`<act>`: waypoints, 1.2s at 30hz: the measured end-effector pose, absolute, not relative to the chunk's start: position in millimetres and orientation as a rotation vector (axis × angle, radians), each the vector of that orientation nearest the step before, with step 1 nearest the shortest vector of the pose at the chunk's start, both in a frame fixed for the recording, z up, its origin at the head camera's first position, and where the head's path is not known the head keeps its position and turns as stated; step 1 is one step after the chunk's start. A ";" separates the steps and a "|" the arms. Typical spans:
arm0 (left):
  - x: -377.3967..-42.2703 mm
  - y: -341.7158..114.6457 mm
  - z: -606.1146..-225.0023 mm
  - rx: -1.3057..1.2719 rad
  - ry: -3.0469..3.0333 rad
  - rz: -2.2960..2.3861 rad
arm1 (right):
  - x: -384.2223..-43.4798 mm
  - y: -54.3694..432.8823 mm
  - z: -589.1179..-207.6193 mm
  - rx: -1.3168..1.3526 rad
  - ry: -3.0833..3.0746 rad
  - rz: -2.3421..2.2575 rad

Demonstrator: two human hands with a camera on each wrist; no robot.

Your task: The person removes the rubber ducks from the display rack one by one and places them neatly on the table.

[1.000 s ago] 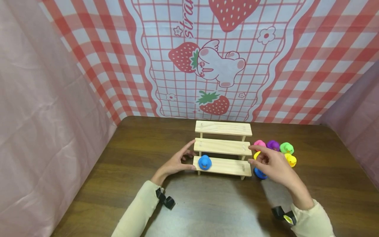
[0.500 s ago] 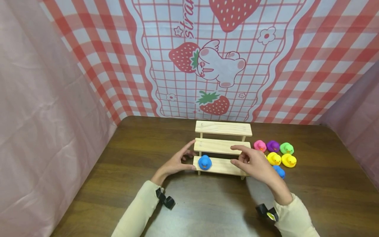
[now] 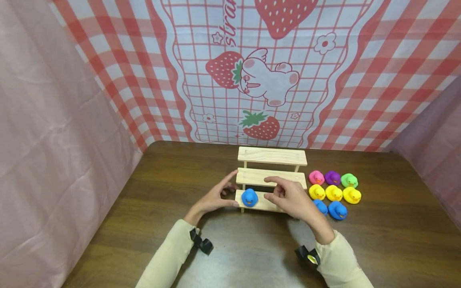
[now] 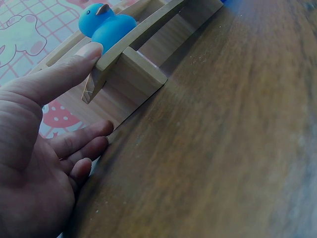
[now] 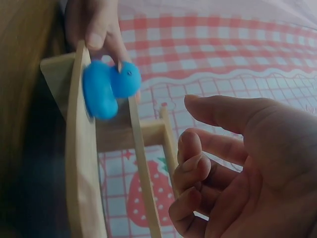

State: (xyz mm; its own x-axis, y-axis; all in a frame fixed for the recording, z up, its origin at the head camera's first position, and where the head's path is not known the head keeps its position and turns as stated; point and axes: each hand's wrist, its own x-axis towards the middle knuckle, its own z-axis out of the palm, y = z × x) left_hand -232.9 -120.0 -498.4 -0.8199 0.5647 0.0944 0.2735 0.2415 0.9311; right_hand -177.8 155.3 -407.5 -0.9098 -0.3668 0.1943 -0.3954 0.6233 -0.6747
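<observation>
A three-tier wooden step shelf [image 3: 271, 156] stands on the table. On its lowest step, near the left end, sits a blue rubber duck [image 3: 249, 198]. My left hand [image 3: 212, 196] is at the shelf's left end: the thumb touches the lowest step, and the index finger reaches the middle one. In the left wrist view the other fingers of the left hand [image 4: 34, 148] are loosely bent. My right hand [image 3: 295, 200] hovers over the right part of the lower steps, fingers bent, with nothing between them. A gap separates the right hand [image 5: 257, 158] from the duck [image 5: 106, 89].
Right of the shelf, several more rubber ducks stand in rows: pink [image 3: 317, 177], purple [image 3: 332, 178], green [image 3: 349, 180], yellow [image 3: 334, 193] and blue [image 3: 337, 210]. A strawberry-print checked cloth [image 3: 266, 80] hangs behind the brown table [image 3: 173, 172].
My right hand has moved left from beside the ducks to above the lower steps, uncovering the yellow and blue ducks. The left hand and the duck on the step have stayed put.
</observation>
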 end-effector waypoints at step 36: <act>-232.7 -120.3 -496.6 0.781 2.269 1.584 | -176.3 110.8 -444.2 0.609 -2.863 1.016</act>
State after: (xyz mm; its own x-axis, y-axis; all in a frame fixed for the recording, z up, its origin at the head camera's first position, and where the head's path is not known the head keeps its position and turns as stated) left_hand -232.7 -120.3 -496.6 -0.8195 0.5666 0.0863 0.2762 0.2586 0.9256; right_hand -176.3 110.8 -444.2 -0.9217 -0.3491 0.1690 -0.3775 0.7077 -0.5972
